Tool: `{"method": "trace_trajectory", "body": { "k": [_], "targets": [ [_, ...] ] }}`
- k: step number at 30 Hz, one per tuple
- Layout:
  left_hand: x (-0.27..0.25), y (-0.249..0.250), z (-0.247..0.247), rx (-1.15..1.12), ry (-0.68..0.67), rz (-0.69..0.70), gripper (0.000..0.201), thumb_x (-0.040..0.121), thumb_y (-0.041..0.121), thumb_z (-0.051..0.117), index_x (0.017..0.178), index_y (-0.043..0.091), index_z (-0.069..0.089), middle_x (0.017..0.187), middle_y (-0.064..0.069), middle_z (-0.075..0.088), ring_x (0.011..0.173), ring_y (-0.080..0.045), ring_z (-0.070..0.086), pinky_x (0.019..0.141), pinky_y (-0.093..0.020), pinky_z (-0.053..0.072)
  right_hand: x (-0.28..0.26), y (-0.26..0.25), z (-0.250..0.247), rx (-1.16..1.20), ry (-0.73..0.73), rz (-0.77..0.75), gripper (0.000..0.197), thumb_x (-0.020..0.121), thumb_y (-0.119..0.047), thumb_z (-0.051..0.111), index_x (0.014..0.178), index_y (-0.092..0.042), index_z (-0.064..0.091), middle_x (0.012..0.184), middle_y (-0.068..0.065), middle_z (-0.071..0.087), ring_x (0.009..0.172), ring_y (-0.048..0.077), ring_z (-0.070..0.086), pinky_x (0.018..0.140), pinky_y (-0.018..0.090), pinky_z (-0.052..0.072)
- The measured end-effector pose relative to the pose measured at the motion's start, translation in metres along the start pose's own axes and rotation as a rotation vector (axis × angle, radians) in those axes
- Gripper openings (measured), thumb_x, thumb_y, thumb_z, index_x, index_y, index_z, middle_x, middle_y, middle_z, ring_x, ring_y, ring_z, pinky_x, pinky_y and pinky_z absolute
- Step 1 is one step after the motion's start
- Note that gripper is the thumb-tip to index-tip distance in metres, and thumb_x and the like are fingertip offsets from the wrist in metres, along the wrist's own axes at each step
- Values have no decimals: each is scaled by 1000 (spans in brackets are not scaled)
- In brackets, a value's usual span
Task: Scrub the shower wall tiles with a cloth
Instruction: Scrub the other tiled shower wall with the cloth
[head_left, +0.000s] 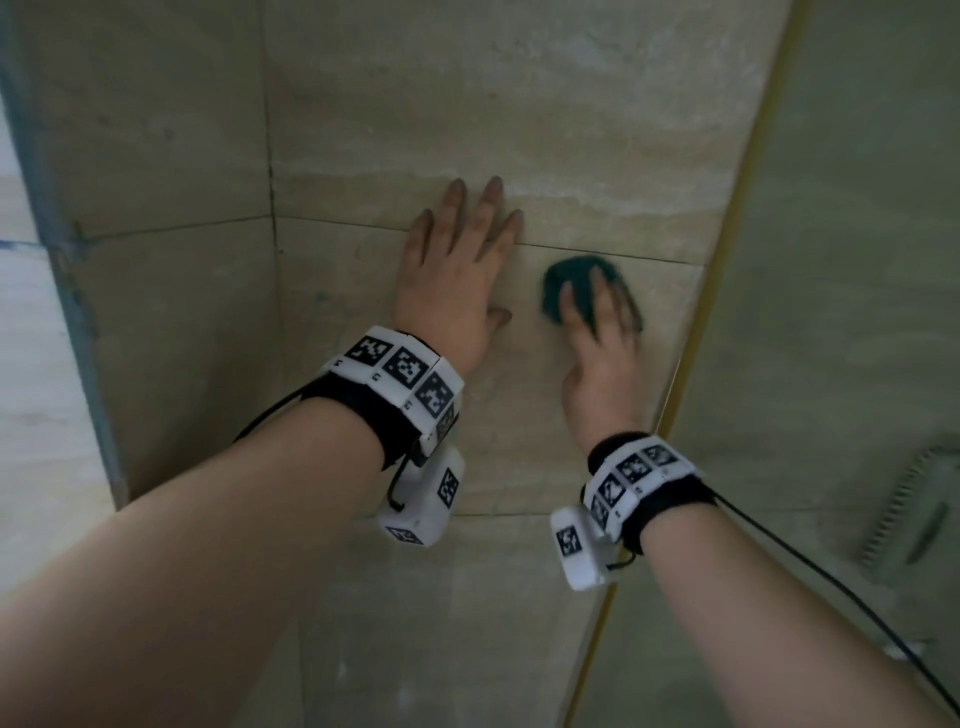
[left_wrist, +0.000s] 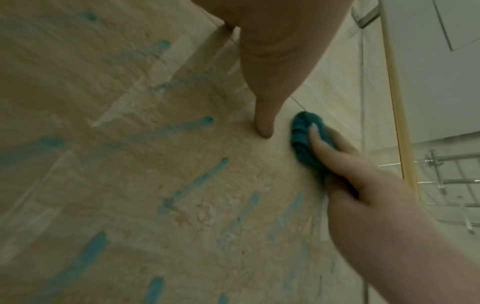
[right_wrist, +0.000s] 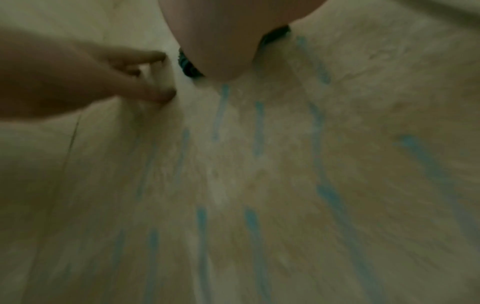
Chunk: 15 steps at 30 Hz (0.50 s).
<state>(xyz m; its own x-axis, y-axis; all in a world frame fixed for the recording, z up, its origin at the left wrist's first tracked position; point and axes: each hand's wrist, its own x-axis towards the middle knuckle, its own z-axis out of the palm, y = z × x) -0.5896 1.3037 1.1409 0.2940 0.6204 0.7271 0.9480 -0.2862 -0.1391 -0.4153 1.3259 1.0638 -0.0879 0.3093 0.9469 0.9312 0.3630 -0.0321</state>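
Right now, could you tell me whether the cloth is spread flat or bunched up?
Bunched up: the cloth is a small wad under the right hand, pressed on the wall.

cloth (head_left: 571, 291) — half under blurred fingers (head_left: 602, 296)

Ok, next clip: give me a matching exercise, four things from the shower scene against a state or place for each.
Things:
1. left hand
2. right hand
3. cloth
4. blue streaks

States:
A. teal, bunched under fingers
B. flat on the tile, fingers spread
C. running down the wall
D. pressing the cloth to the wall

Pairs: 1-B, 2-D, 3-A, 4-C
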Motion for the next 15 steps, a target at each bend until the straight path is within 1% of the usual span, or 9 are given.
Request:
{"method": "trace_trajectory", "body": {
  "k": [1,3,6,8,10,12,15],
  "targets": [
    [0,1,0,1,-5,-3,86,93,39,57,154,24,-2,160,-2,-17,147,-29,-13,118,-44,-4,11,2,-4,1,30,82,81,70,22,45,143,-13,41,153,18,28,141,34,20,113,49,27],
    [0,2,0,2,-10,-13,86,93,37,57,154,24,-3,160,-1,-18,147,-29,-14,118,-44,-4,32,7,-11,32,83,218,80,74,20,42,146,-14,37,156,15,21,144,35,18,114,49,27],
    [0,3,1,-15,-9,-20,86,93,35,58,154,24,-2,160,-1,-18,147,-29,-14,118,-44,-5,39,13,-10,51,122,276,79,74,16,36,147,-14,34,157,14,19,144,35,17,114,51,26],
    [0,4,2,-17,-8,-23,87,93,35,58,154,24,-2,160,-1,-18,147,-29,-14,118,-44,-5,20,10,-3,3,115,256,75,74,10,34,146,-10,37,155,17,24,142,38,20,114,52,25],
    [1,4,3,-20,-8,-24,88,92,35,59,154,24,-3,160,-1,-18,146,-29,-15,117,-44,-5,-7,6,6,-29,95,206,73,71,10,36,142,-7,41,151,20,30,139,41,24,111,55,29],
    [2,4,2,-27,-3,-21,88,92,35,59,154,24,-3,160,-1,-18,146,-29,-15,117,-44,-6,-29,3,15,-57,49,125,75,69,10,33,142,-8,39,149,21,33,136,40,24,108,59,31],
    [2,3,3,-23,1,-16,88,92,36,59,154,24,-2,160,-1,-19,146,-29,-14,117,-44,-5,-44,1,21,-83,-23,43,75,68,2,23,140,-13,33,147,19,34,135,38,24,107,61,30]
  ]
}}
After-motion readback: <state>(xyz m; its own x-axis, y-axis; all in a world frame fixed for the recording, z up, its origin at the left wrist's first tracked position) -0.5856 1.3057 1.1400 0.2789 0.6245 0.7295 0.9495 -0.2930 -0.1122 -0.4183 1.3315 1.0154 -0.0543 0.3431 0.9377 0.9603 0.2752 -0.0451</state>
